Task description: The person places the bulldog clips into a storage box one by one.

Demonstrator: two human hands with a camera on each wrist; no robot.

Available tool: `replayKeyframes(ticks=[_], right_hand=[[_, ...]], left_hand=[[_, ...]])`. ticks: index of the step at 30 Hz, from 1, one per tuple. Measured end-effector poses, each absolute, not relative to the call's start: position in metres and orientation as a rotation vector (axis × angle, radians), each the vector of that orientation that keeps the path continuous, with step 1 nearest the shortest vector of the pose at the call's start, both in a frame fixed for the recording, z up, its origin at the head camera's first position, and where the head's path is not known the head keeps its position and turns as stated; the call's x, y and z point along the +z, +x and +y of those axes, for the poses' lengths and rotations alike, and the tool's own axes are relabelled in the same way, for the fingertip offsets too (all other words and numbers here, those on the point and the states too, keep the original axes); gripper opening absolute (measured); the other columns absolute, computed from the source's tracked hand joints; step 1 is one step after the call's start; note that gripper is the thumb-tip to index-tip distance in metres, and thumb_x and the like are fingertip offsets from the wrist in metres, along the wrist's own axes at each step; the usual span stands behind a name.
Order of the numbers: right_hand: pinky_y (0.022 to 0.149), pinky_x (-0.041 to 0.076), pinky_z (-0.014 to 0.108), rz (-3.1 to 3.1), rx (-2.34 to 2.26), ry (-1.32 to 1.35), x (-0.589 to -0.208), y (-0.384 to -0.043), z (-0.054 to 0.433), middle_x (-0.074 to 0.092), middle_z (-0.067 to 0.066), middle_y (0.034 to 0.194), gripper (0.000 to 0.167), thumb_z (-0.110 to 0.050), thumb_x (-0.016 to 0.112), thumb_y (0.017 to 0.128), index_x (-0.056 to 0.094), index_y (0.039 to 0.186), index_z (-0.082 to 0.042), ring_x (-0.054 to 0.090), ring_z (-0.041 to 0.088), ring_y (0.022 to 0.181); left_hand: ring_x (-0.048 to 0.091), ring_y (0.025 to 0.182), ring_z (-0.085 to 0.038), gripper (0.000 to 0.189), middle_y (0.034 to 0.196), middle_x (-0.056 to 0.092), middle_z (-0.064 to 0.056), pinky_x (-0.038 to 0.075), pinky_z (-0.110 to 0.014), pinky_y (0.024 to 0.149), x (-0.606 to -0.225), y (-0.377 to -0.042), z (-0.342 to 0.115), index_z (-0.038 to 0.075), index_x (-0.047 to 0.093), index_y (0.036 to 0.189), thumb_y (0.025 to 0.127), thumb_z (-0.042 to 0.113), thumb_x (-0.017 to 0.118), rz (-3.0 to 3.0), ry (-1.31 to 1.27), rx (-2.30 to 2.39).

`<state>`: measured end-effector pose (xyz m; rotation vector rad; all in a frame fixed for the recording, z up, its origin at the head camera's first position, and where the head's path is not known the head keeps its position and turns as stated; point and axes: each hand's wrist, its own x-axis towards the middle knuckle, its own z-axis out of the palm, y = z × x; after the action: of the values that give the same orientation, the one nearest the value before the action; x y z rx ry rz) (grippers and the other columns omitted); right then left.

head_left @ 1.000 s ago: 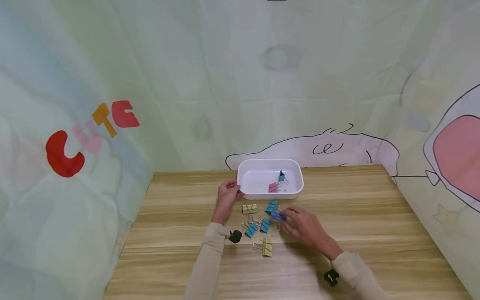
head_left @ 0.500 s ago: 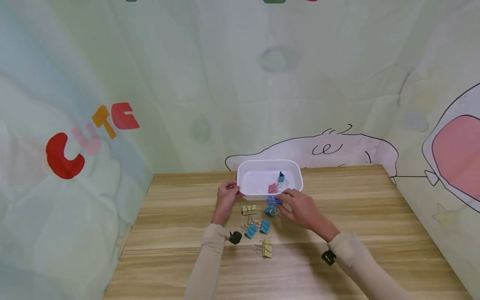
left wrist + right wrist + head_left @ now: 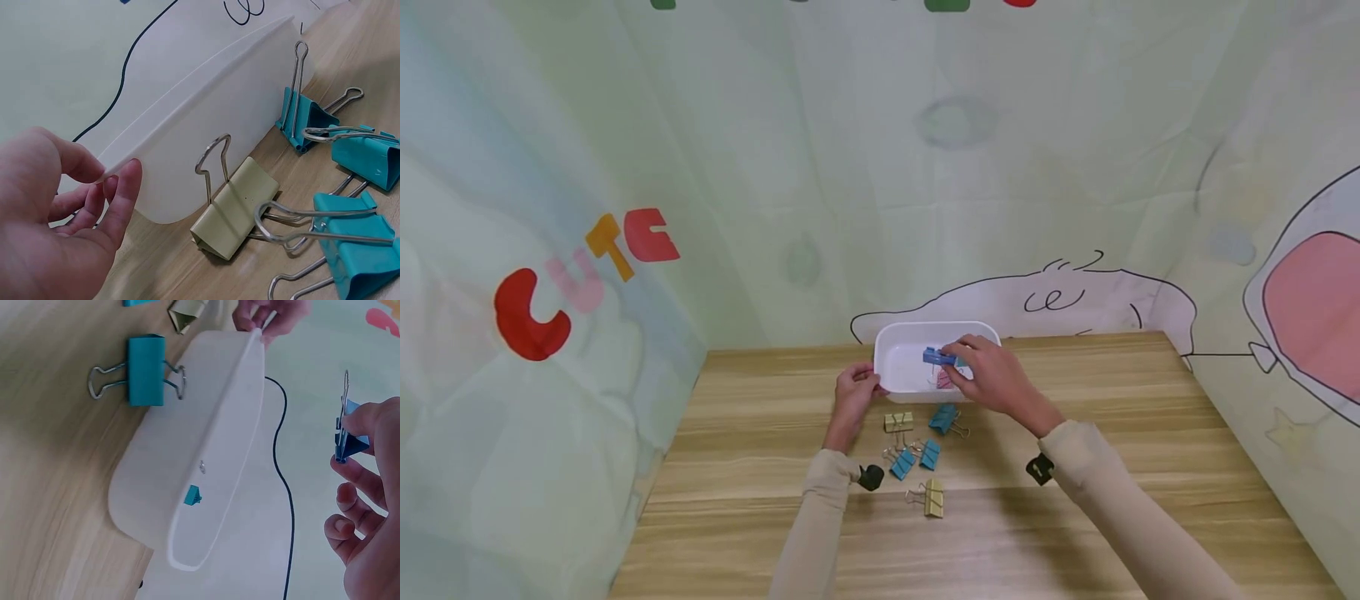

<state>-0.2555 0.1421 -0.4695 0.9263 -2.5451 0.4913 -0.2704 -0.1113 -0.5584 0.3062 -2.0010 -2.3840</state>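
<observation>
My left hand [image 3: 852, 398] pinches the left rim of a white plastic tub [image 3: 206, 112] between thumb and fingers. Over the tub, my right hand [image 3: 1000, 379] holds a blue binder clip [image 3: 350, 436] between thumb and fingertips. Below it a pink binder clip [image 3: 944, 380] lies inside, partly hidden by the hand. A teal binder clip [image 3: 192, 495] also sits in the tub. In front of the tub, on the table, lie a yellow binder clip [image 3: 236, 209], a teal clip [image 3: 146, 370] near the wall, two more teal clips, and another yellow clip [image 3: 933, 498] closest to me.
The wooden table [image 3: 760, 533] runs back to a printed cloth [image 3: 775, 208] hanging behind the tub and along both sides. A black wrist device [image 3: 871, 476] is at my left cuff, another [image 3: 1040, 469] at the right.
From among the clips on the table, my right hand has carried the blue binder clip up and away from me, over the tub. The left hand stays at the rim.
</observation>
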Motion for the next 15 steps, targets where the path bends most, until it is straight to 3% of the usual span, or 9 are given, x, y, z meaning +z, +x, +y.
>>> replayKeyframes(ticks=[7,15], right_hand=[[0.076,0.065,0.041,-2.574,0.524,0.872,-0.46,-0.27,0.133,0.072,0.011,0.111,0.03,-0.028,0.073,0.097,0.074,0.119,-0.008,0.069,0.027,0.095],[0.077,0.065,0.043,-2.628,0.546,0.788,-0.455,-0.274,0.125,0.071,0.012,0.114,0.033,-0.031,0.072,0.098,0.073,0.122,-0.009,0.069,0.029,0.098]], left_hand=[[0.063,0.08,-0.027,0.03,0.103,0.054,-0.017,0.064,-0.028,0.071,-0.557,-0.271,-0.112,-0.02,0.053,0.125,0.096,-0.011,0.056,-2.002,0.328,-2.386],[0.065,0.088,-0.032,0.031,0.105,0.055,-0.017,0.065,-0.038,0.083,-0.557,-0.27,-0.112,-0.017,0.054,0.127,0.098,-0.008,0.057,-2.031,0.351,-2.374]])
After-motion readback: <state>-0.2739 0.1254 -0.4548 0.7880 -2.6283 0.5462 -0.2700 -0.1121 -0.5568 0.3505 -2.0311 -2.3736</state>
